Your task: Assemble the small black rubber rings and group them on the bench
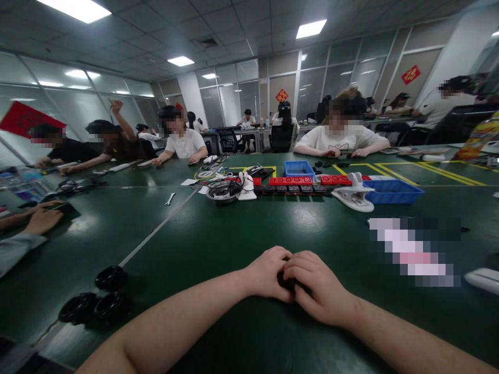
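Observation:
My left hand [268,272] and my right hand [317,285] meet just above the green tabletop in front of me. Between them is a small black object [286,281], mostly covered by my fingers, so its kind does not show. Both hands are closed around it, the right fingers curling over its top and the left supporting its far side. Three glossy black rings, perhaps tape rolls, lie together to the left: one ring [111,278] farther off, and a left ring [78,307] beside a right ring [113,306].
Ahead are red power strips [290,181], a white clip stand [354,195], a blue tray [393,192] and a coil of cables [224,191]. A wrench [170,199] lies left of them. A co-worker's hands [42,221] are at the left edge; other people sit around.

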### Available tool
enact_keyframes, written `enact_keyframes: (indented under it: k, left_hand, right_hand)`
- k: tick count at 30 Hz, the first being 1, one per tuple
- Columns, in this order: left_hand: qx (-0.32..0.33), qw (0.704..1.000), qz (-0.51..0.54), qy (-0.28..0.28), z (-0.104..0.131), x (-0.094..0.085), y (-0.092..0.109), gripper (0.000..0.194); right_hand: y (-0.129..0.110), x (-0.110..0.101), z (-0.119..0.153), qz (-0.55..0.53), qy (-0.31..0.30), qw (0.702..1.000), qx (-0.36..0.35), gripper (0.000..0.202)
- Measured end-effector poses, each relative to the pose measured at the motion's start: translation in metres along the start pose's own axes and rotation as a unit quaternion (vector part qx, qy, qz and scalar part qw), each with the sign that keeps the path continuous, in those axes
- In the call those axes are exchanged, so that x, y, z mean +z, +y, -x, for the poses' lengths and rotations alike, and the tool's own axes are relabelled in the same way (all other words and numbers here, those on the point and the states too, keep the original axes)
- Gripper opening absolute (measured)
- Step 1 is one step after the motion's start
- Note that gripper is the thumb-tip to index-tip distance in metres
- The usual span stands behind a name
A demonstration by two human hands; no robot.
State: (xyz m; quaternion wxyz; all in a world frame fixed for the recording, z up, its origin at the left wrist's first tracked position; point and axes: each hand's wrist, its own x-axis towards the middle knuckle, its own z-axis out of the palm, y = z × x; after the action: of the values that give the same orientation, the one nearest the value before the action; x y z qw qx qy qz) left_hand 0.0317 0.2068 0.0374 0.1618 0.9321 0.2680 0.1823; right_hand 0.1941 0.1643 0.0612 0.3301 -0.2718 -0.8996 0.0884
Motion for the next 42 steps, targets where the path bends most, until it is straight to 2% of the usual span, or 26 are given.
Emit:
enact_keyframes:
  k: [4, 11, 15, 18, 21, 25, 27, 33, 35, 38, 40, 42]
  left_hand:
    - [0.027, 1.0, 0.012, -0.01, -0.001, 0.0, -0.003, 0.043]
    - [-0.002, 0.999, 0.009, -0.036, 0.0, -0.002, 0.002, 0.065]
    - [-0.028, 0.999, -0.014, -0.025, 0.002, -0.001, 0.007, 0.069]
    - [-0.046, 0.998, -0.02, -0.024, 0.002, -0.001, 0.01, 0.06]
    - [-0.072, 0.997, -0.034, -0.009, 0.001, 0.0, 0.008, 0.048]
    - [-0.114, 0.992, -0.043, 0.026, 0.001, 0.001, 0.005, 0.041]
    - [-0.123, 0.991, -0.042, 0.032, 0.0, 0.001, 0.006, 0.039]
    - [-0.154, 0.985, -0.057, 0.056, 0.0, -0.002, 0.005, 0.035]
    - [-0.182, 0.978, -0.071, 0.072, 0.0, -0.002, 0.001, 0.034]
    - [-0.22, 0.968, -0.08, 0.087, 0.0, -0.002, -0.004, 0.034]
    - [-0.229, 0.967, -0.066, 0.093, 0.0, -0.002, -0.006, 0.041]
    - [-0.228, 0.968, -0.042, 0.099, 0.0, -0.003, -0.006, 0.053]
  right_hand:
    - [-0.006, 0.001, -0.001, -0.038, -0.01, 0.997, -0.07, 0.021]
    - [-0.012, -0.002, -0.003, -0.026, -0.012, 0.997, -0.076, 0.022]
    - [-0.006, -0.004, -0.001, 0.023, 0.011, 1.0, -0.006, 0.024]
    - [0.002, -0.002, -0.001, 0.064, 0.032, 0.995, 0.066, 0.037]
    - [0.008, 0.001, -0.002, 0.122, 0.0, 0.985, 0.123, 0.039]
    - [0.009, 0.003, -0.004, 0.158, -0.045, 0.972, 0.168, 0.021]
    - [0.009, 0.002, -0.004, 0.146, -0.026, 0.976, 0.162, 0.018]
    - [0.023, 0.0, 0.001, 0.06, 0.088, 0.985, 0.139, 0.025]
    - [0.035, 0.004, 0.004, 0.032, 0.113, 0.979, 0.169, 0.028]
    - [0.054, 0.013, 0.006, -0.005, 0.14, 0.958, 0.251, 0.025]
    - [0.064, 0.017, 0.007, -0.017, 0.139, 0.945, 0.297, 0.02]
    - [0.069, 0.021, 0.008, -0.021, 0.128, 0.94, 0.314, 0.02]
